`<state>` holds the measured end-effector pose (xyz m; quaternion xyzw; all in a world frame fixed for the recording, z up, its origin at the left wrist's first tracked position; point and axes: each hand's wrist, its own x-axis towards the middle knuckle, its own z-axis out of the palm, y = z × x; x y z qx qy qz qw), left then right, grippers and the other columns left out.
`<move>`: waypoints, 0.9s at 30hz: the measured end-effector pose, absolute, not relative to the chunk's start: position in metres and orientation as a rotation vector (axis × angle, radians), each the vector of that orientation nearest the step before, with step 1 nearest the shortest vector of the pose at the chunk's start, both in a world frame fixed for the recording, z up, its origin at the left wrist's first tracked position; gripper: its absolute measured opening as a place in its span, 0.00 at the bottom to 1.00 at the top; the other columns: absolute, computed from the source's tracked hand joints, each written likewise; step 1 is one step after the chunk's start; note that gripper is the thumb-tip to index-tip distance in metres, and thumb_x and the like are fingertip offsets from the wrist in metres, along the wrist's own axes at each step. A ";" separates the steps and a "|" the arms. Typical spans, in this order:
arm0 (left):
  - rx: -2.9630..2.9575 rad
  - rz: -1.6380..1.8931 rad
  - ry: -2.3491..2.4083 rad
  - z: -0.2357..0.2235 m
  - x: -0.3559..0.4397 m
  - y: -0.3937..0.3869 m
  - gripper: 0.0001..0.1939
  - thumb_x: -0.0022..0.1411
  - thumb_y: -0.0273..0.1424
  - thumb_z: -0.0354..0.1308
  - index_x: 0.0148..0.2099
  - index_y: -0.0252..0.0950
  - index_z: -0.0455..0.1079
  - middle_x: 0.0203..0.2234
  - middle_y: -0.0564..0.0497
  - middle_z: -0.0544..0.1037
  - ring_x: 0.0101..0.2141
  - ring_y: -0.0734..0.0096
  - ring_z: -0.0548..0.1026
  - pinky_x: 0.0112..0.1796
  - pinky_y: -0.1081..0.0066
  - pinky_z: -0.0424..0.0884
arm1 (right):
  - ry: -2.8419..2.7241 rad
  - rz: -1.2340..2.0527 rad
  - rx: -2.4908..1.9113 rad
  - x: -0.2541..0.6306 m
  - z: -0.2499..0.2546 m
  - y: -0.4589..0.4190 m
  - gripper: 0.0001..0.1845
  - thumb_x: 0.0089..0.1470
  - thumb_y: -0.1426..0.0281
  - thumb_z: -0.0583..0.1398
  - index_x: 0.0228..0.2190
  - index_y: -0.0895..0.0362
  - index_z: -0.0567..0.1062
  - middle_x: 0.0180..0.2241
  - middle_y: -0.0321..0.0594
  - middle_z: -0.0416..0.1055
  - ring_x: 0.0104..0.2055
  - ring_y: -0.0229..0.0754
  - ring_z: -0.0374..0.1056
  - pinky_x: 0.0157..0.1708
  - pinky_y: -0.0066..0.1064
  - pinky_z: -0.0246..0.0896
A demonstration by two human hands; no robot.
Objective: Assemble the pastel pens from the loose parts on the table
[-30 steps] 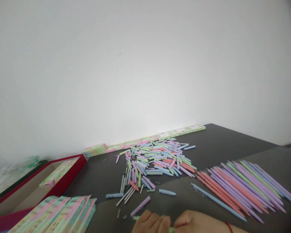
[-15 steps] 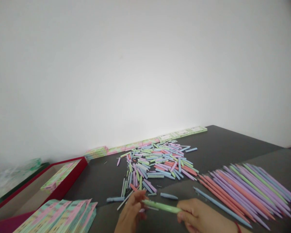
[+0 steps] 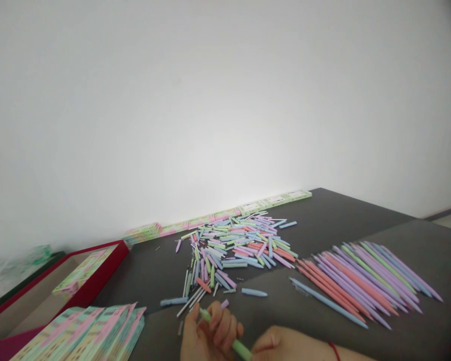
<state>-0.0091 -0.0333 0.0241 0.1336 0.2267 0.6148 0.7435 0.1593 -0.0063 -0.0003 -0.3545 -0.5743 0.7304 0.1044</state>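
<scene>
At the bottom middle, my left hand [image 3: 210, 333] is closed around a light green pen [image 3: 225, 337], its fingers curled over the barrel. My right hand [image 3: 281, 343], with a red string at the wrist, pinches the same pen's lower end at the frame's edge. Both hands hover over the dark table [image 3: 346, 220]. Just beyond them lies a loose heap of pastel pen parts [image 3: 235, 245], with thin white refills [image 3: 191, 298] at its near edge. A small purple piece [image 3: 224, 304] sits right by my left fingers.
A row of assembled pastel pens [image 3: 361, 278] lies at the right. A stack of pastel cards [image 3: 86, 333] sits at the lower left, beside a red tray [image 3: 97, 281] holding more cards. Flat card packs [image 3: 218, 218] line the wall.
The green pen was held out level between both hands half a second ago; now it is drawn back low toward me, tilted, and my left fingers have wrapped round it.
</scene>
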 end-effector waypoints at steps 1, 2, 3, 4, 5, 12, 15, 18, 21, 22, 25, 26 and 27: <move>0.291 1.340 0.496 0.026 -0.010 -0.034 0.24 0.59 0.45 0.46 0.16 0.38 0.57 0.10 0.59 0.53 0.15 0.77 0.54 0.29 0.67 0.65 | -1.666 2.169 -1.060 0.159 -0.002 -0.006 0.13 0.46 0.68 0.59 0.16 0.59 0.66 0.12 0.26 0.51 0.15 0.28 0.44 0.17 0.26 0.34; 0.289 1.333 0.493 0.028 -0.010 -0.034 0.23 0.59 0.43 0.46 0.16 0.38 0.57 0.10 0.59 0.53 0.15 0.76 0.54 0.29 0.67 0.66 | -1.645 2.189 -1.063 0.159 -0.004 -0.006 0.12 0.45 0.67 0.60 0.16 0.59 0.67 0.13 0.26 0.52 0.15 0.28 0.45 0.16 0.26 0.35; 0.285 1.325 0.491 0.029 -0.010 -0.035 0.23 0.59 0.43 0.46 0.16 0.38 0.57 0.10 0.59 0.54 0.14 0.76 0.55 0.29 0.66 0.66 | -1.628 2.208 -1.058 0.159 -0.005 -0.006 0.11 0.44 0.66 0.60 0.17 0.59 0.69 0.13 0.27 0.54 0.15 0.29 0.46 0.16 0.26 0.35; 0.276 1.317 0.490 0.030 -0.010 -0.035 0.23 0.59 0.42 0.45 0.16 0.38 0.57 0.09 0.59 0.54 0.14 0.76 0.55 0.29 0.66 0.66 | -1.619 2.224 -1.046 0.159 -0.007 -0.005 0.11 0.43 0.66 0.60 0.17 0.59 0.69 0.13 0.27 0.55 0.15 0.29 0.47 0.16 0.26 0.36; 0.262 1.310 0.490 0.031 -0.011 -0.035 0.23 0.59 0.42 0.45 0.16 0.38 0.57 0.09 0.59 0.55 0.14 0.76 0.55 0.29 0.66 0.66 | -1.617 2.235 -1.036 0.159 -0.007 -0.005 0.11 0.43 0.66 0.61 0.17 0.59 0.69 0.13 0.27 0.55 0.14 0.29 0.47 0.15 0.25 0.36; 0.177 1.329 0.506 0.028 -0.010 -0.035 0.25 0.61 0.43 0.43 0.15 0.38 0.56 0.08 0.60 0.52 0.12 0.78 0.53 0.27 0.68 0.65 | -1.640 2.209 -1.073 0.156 0.000 -0.009 0.12 0.44 0.69 0.60 0.15 0.59 0.67 0.10 0.24 0.53 0.12 0.26 0.44 0.15 0.24 0.35; 0.193 1.334 0.515 0.027 -0.011 -0.035 0.24 0.60 0.42 0.43 0.14 0.39 0.55 0.07 0.61 0.50 0.11 0.78 0.52 0.25 0.68 0.64 | -1.650 2.184 -1.075 0.156 0.001 -0.010 0.13 0.45 0.69 0.60 0.14 0.59 0.67 0.10 0.24 0.52 0.11 0.26 0.44 0.15 0.23 0.35; 0.199 1.339 0.538 0.028 -0.011 -0.035 0.24 0.60 0.40 0.43 0.14 0.39 0.55 0.07 0.61 0.50 0.11 0.78 0.52 0.24 0.68 0.64 | -1.650 2.183 -1.060 0.155 -0.001 -0.011 0.12 0.45 0.69 0.60 0.15 0.59 0.67 0.10 0.24 0.53 0.12 0.26 0.45 0.16 0.23 0.36; 0.204 1.334 0.538 0.029 -0.012 -0.034 0.25 0.60 0.41 0.43 0.13 0.39 0.55 0.07 0.61 0.49 0.11 0.78 0.51 0.23 0.69 0.63 | -1.648 2.193 -1.017 0.155 -0.002 -0.012 0.13 0.46 0.68 0.60 0.15 0.59 0.66 0.11 0.25 0.53 0.13 0.26 0.45 0.17 0.24 0.36; 0.213 1.334 0.524 0.029 -0.013 -0.034 0.25 0.60 0.41 0.44 0.13 0.38 0.56 0.07 0.61 0.49 0.11 0.78 0.51 0.24 0.69 0.64 | -1.653 2.186 -0.996 0.155 -0.002 -0.012 0.13 0.46 0.68 0.60 0.16 0.59 0.66 0.12 0.25 0.52 0.14 0.26 0.45 0.17 0.24 0.36; 0.280 1.329 0.479 0.029 -0.015 -0.032 0.23 0.59 0.42 0.47 0.15 0.37 0.61 0.08 0.59 0.56 0.13 0.77 0.56 0.28 0.68 0.67 | -1.695 2.146 -0.903 0.155 -0.001 -0.011 0.13 0.46 0.65 0.61 0.18 0.59 0.67 0.14 0.25 0.51 0.16 0.27 0.45 0.18 0.24 0.35; 0.313 1.323 0.480 0.029 -0.016 -0.032 0.22 0.58 0.43 0.49 0.17 0.36 0.64 0.10 0.57 0.61 0.15 0.76 0.61 0.30 0.67 0.68 | -1.711 2.130 -0.874 0.155 -0.001 -0.010 0.13 0.46 0.64 0.61 0.19 0.59 0.68 0.14 0.25 0.51 0.16 0.27 0.45 0.18 0.24 0.34; 0.350 1.318 0.493 0.029 -0.016 -0.032 0.20 0.57 0.43 0.50 0.20 0.35 0.67 0.13 0.54 0.66 0.18 0.74 0.65 0.33 0.66 0.69 | -1.727 2.110 -0.855 0.156 0.000 -0.009 0.13 0.47 0.63 0.61 0.20 0.59 0.68 0.15 0.26 0.50 0.16 0.27 0.45 0.18 0.24 0.34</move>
